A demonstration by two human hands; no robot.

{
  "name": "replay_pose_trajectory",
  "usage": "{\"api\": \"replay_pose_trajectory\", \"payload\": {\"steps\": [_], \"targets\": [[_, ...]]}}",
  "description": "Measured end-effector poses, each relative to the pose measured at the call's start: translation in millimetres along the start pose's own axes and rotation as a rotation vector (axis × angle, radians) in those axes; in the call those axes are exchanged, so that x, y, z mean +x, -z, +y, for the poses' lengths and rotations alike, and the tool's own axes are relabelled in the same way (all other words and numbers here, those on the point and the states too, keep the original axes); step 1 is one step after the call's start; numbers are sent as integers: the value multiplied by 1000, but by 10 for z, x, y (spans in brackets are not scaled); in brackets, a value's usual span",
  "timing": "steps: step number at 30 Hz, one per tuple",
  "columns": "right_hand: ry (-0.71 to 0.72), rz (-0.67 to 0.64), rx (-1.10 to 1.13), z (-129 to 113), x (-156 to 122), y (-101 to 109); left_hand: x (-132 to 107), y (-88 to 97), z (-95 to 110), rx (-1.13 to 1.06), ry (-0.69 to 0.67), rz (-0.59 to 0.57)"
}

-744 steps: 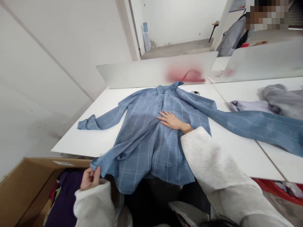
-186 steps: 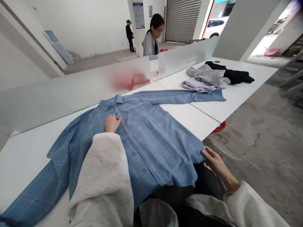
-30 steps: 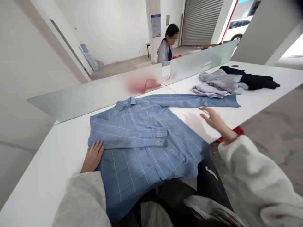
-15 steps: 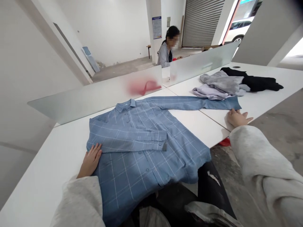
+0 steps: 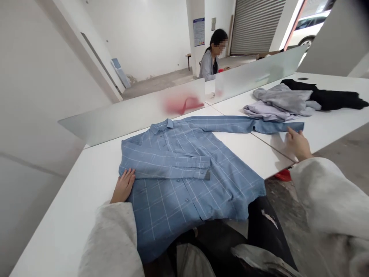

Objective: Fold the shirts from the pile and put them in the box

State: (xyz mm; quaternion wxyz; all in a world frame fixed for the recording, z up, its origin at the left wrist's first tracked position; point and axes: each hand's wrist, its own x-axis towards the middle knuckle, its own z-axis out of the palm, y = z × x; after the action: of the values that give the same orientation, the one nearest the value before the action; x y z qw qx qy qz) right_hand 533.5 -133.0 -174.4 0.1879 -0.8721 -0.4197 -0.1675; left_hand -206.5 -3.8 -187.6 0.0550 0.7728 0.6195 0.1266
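A blue shirt [image 5: 184, 184] with thin white checks lies front side up, its buttons closed and its hem hanging over the table's front edge. One sleeve is folded across the chest, its cuff [image 5: 203, 168] near the middle. The other sleeve [image 5: 230, 124] stretches out to the right. My left hand [image 5: 123, 185] rests open and flat at the folded sleeve's bend, by the shirt's left side. At the outstretched sleeve's end, my right hand [image 5: 300, 144] touches the cuff with its fingers extended; its thumb is hidden.
Crumpled grey garments [image 5: 284, 100] and a black garment [image 5: 337, 99] lie at the back right of the white table [image 5: 72, 200]. Frosted dividers [image 5: 138, 111] run along the back, a blurred red shape behind one. Beyond sits another person [image 5: 208, 63].
The view has swung slightly left, so everything sits further right. My right hand has shifted its fingers onto the cuff's lower edge. My left hand stays on the shirt.
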Motion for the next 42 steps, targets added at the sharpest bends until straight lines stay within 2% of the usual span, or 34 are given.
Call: {"api": "replay_pose_trajectory", "payload": {"steps": [2,4,7,9,11,13,15,17,19,21,24,28,31,34,39,42], "targets": [[-31,10,199,-339,14,177,-16,11,36,3,1,-1],[-17,20,412,-809,48,395,-30,17,62,-2,7,-6],[169,27,629,-1656,37,733,-48,13,70,-15,17,-9],[363,-21,763,-2212,-100,957,-57,7,62,-21,19,-8],[607,-105,864,-2678,-370,1185,-65,4,55,-23,16,-5],[923,-256,912,-3005,-730,1393,-71,6,53,-19,7,0],[1282,-478,888,-3177,-1080,1524,-78,7,56,-15,-3,1],[1498,-647,848,-3222,-1312,1522,-83,7,60,-12,-12,1],[1523,-718,807,-3191,-1371,1377,-90,7,63,-14,-17,2],[1428,-719,742,-3131,-1271,1135,-96,16,69,-20,-21,8],[1237,-662,620,-3034,-973,722,-110,55,108,-29,-30,31],[1006,-481,426,-2890,-640,245,-138,112,245,-85,-191,83],[774,-348,261,-2764,-557,-46,-163,96,350,-119,-283,48],[626,-294,218,-2664,-559,-266,-172,47,371,-103,-245,1],[650,-295,217,-2610,-519,-471,-146,26,286,-126,-244,-45],[547,-289,165,-2604,-460,-531,-129,31,249,-151,-242,-65]]}}
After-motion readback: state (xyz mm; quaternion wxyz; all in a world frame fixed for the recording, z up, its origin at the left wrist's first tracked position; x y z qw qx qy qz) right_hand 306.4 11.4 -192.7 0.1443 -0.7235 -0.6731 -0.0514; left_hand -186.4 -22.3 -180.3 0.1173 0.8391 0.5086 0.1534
